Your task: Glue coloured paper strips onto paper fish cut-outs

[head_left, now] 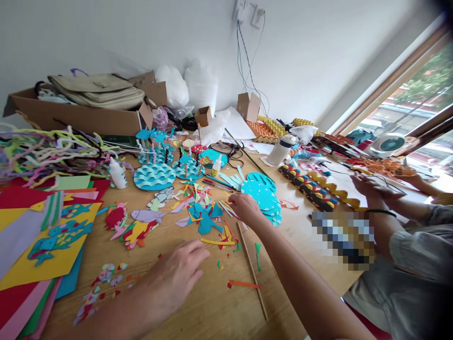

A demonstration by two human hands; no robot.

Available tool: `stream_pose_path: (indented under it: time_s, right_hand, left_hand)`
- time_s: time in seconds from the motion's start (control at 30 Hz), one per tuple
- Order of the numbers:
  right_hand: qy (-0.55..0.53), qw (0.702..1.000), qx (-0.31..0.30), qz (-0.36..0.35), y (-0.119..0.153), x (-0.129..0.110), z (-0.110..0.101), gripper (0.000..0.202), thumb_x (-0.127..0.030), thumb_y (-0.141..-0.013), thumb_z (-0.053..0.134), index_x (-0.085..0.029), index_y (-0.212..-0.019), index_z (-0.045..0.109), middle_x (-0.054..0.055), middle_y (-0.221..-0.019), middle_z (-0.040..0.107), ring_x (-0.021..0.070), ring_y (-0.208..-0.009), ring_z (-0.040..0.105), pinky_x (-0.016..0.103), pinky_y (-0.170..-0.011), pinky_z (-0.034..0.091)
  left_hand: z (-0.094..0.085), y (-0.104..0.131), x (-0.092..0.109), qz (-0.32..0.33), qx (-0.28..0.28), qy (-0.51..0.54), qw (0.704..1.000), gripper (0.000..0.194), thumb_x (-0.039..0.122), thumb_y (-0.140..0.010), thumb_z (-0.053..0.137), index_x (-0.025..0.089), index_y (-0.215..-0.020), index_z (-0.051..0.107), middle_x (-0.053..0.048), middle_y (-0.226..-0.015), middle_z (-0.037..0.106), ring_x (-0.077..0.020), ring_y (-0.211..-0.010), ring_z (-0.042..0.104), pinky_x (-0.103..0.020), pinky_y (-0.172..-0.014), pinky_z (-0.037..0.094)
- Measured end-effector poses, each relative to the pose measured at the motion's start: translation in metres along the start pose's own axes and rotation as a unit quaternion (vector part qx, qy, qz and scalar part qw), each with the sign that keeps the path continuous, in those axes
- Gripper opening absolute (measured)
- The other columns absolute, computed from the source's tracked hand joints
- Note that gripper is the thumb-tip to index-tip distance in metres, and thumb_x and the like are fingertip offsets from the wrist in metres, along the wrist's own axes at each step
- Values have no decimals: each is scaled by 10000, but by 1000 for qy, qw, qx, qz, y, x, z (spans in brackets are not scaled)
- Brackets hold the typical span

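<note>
My left hand hovers over the wooden table near the front, its fingers slightly bent and apart, holding nothing. Farther forward, my right hand reaches to the right edge of a heap of paper scraps, beside the round blue paper discs. Its fingertips point down to the scraps, and whatever they may hold is hidden. A thin wooden stick lies between my forearms. Cut paper fish lie left of the scraps.
Coloured paper sheets cover the left side. Glue bottles, finished wave-and-fish pieces and a white cup stand farther back. At the right, another person's hands are over the table.
</note>
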State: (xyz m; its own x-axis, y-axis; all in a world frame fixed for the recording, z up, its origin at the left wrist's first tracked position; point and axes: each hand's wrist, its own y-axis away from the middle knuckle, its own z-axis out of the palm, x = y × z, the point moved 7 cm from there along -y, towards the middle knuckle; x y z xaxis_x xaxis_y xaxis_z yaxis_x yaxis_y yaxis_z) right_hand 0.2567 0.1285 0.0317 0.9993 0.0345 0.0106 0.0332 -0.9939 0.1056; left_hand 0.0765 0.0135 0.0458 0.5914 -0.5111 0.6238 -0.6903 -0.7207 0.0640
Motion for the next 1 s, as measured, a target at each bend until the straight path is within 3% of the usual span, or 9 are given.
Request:
stream_pose_path:
  time_s: [0.23,0.43,0.67,1.0]
  right_hand:
    - [18,997,-79,-13,-35,-7,19,218,-278,-847,517,-164,-1022,583,70,-1034,590,192,-926,561,324,-762,454]
    - [31,992,-119,-15,-50,-7,29,281,-295,-869,490,-170,-1119,511,72,-1128,530,182,-933,554,380,-778,477]
    - [21,996,-88,-14,-45,-4,21,207,-310,-816,513,-190,-880,670,72,-935,648,204,-861,590,251,-658,434]
    - [9,999,-37,-31,-49,-11,17,181,-294,-706,593,-164,-787,690,119,-875,665,246,-812,602,247,-589,395]
  left_hand:
    - [5,22,-1,-12,-10,-26,1000,370,82,-682,427,272,-958,583,-6,-1085,594,-196,-984,551,-297,-832,464]
    - [10,25,-7,-16,-11,-43,999,340,76,-707,418,263,-940,579,-14,-1085,594,-203,-989,556,-295,-811,474]
    - [-5,25,-13,-47,-4,-14,999,354,98,-711,432,266,-974,599,-16,-1064,623,-203,-962,584,-281,-827,470]
    - [-6,26,-8,-59,-3,-4,998,365,90,-709,414,250,-966,616,-11,-1061,630,-184,-954,586,-259,-829,453]
